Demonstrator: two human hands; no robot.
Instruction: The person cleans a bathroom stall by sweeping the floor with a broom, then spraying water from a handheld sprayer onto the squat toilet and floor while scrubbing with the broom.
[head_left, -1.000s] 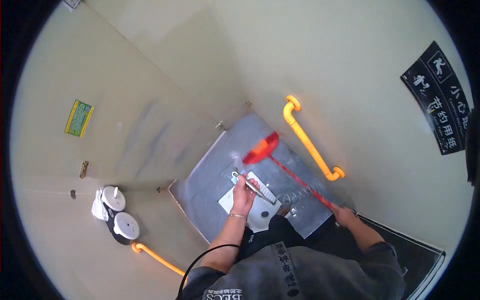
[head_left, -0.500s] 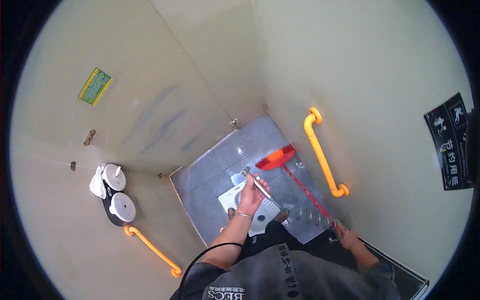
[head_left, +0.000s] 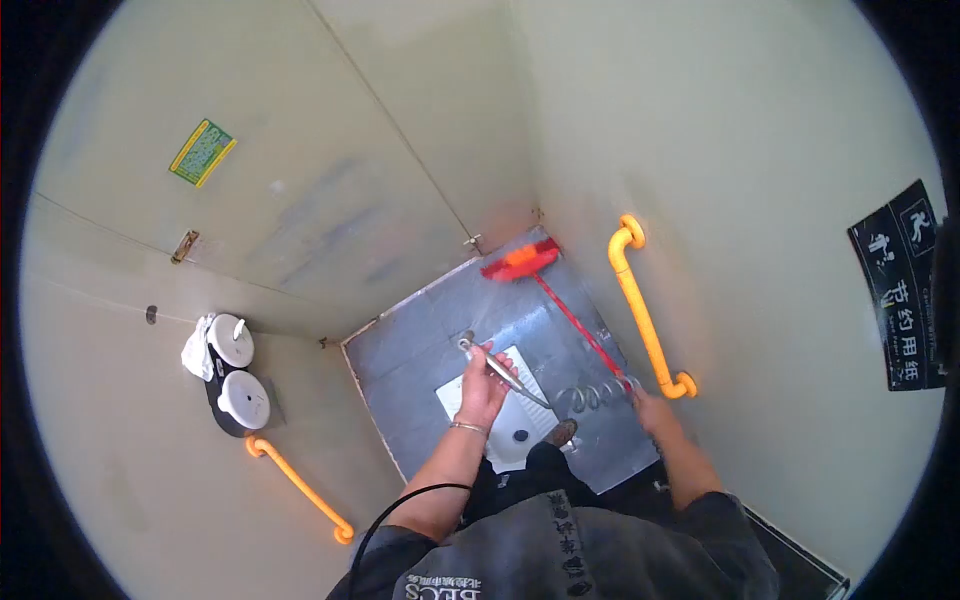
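Note:
My left hand point(head_left: 483, 390) is closed around a silver spray gun point(head_left: 508, 375), held above the white squat toilet point(head_left: 452, 397). A clear coiled hose point(head_left: 590, 398) stretches from the spray gun's lower end toward my right hand. At the right, my right hand point(head_left: 652, 408) is wrapped round the red handle of a broom point(head_left: 580, 325). The broom's wide red and orange head lies low in the far corner, by the foot of the wall. Wet patches shine on the grey floor tiles point(head_left: 400, 350).
Yellow grab bars are fixed to the right wall point(head_left: 640, 310) and left wall point(head_left: 300, 485). White paper dispensers point(head_left: 240, 398) with a white cloth point(head_left: 198, 350) hang at the left. My shoe point(head_left: 563, 432) stands beside the toilet. A door latch point(head_left: 473, 240) sits above the floor's far edge.
The broom head has moved away from me, up and left toward the far corner, and my right hand has gone forward with the handle. The spray gun has shifted slightly left.

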